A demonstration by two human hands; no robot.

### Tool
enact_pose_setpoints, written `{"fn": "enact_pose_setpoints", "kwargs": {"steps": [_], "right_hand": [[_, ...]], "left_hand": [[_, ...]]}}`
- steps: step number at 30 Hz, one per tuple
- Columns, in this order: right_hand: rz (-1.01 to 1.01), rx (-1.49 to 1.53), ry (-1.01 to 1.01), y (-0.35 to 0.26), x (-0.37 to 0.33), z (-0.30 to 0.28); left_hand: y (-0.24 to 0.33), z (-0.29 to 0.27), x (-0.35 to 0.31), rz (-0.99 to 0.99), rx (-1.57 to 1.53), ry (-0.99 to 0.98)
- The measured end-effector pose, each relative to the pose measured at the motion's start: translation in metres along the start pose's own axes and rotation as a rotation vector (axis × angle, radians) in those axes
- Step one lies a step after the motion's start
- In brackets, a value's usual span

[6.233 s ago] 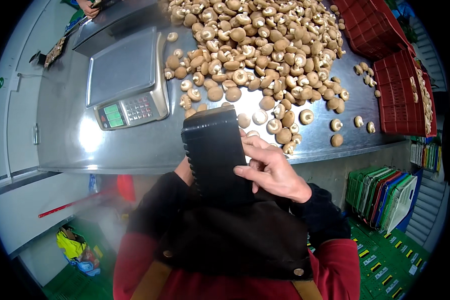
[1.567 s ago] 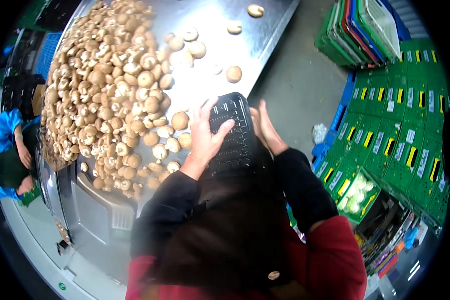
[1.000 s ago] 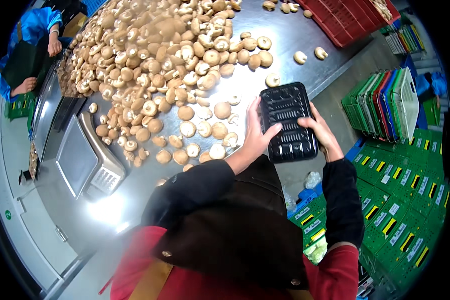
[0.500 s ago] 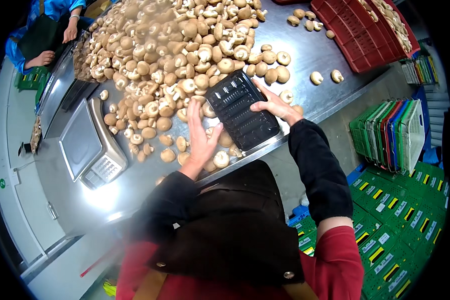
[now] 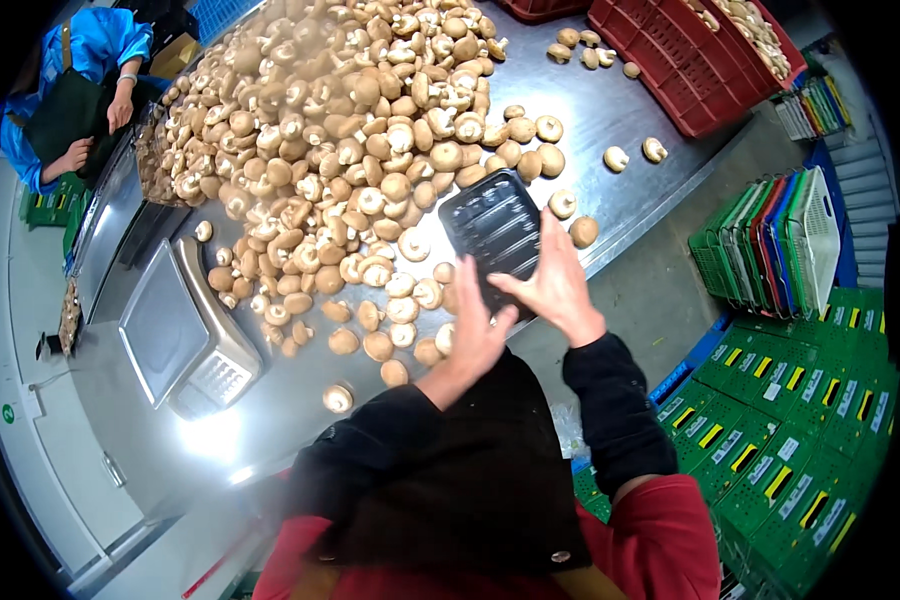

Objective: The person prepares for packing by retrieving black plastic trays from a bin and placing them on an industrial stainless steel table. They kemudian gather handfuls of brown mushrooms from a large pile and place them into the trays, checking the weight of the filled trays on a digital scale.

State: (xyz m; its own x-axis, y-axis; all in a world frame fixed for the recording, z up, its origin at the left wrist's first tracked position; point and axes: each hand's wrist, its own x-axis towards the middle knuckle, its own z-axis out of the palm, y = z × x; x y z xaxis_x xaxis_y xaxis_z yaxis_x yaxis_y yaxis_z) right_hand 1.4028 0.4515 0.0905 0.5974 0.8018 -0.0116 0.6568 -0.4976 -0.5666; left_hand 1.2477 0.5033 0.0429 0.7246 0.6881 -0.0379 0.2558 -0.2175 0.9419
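Observation:
A black plastic tray [image 5: 495, 222] with cross ribs on its floor is between my hands, over the table's near edge. My right hand [image 5: 558, 285] grips its right side, thumb laid across the near part. At the tray's left near corner is my left hand [image 5: 475, 330], slightly blurred, fingers along the side and thumb by the near end; it appears to hold that corner. The tray has no mushrooms in it. Just left of my left hand, several loose mushrooms [image 5: 402, 310] lie on the metal table [image 5: 300, 400], and a large mushroom heap [image 5: 320, 130] rises beyond.
On the left stands a silver scale [image 5: 175, 330]. A red crate [image 5: 670, 60] of mushrooms sits at the far right. Right of the table are upright stacked coloured baskets [image 5: 770, 240] and green crates [image 5: 770, 420]. Another person's hands [image 5: 120, 105] show at the far left.
The tray has turned, its glossy ribbed hollow now facing up. My left hand has moved right from beside the mushrooms to the tray's near corner; more loose mushrooms show where it was.

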Motion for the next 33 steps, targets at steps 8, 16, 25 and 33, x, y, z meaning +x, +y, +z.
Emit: {"fn": "enact_pose_setpoints", "kwargs": {"steps": [8,16,25,33], "right_hand": [[-0.028,-0.074,-0.122,0.004,0.030,-0.014],[0.010,-0.367,0.248,-0.050,-0.013,0.036],[-0.006,-0.194,0.132,-0.019,-0.010,0.008],[-0.022,-0.127,0.021,-0.020,0.009,-0.008]], "left_hand": [[-0.007,-0.047,-0.027,0.162,-0.043,-0.324],[-0.063,-0.124,-0.076,0.585,0.615,-0.497],[-0.071,-0.208,-0.004,0.550,0.874,-0.227],[-0.001,-0.139,0.165,0.664,0.527,-0.283]]}}
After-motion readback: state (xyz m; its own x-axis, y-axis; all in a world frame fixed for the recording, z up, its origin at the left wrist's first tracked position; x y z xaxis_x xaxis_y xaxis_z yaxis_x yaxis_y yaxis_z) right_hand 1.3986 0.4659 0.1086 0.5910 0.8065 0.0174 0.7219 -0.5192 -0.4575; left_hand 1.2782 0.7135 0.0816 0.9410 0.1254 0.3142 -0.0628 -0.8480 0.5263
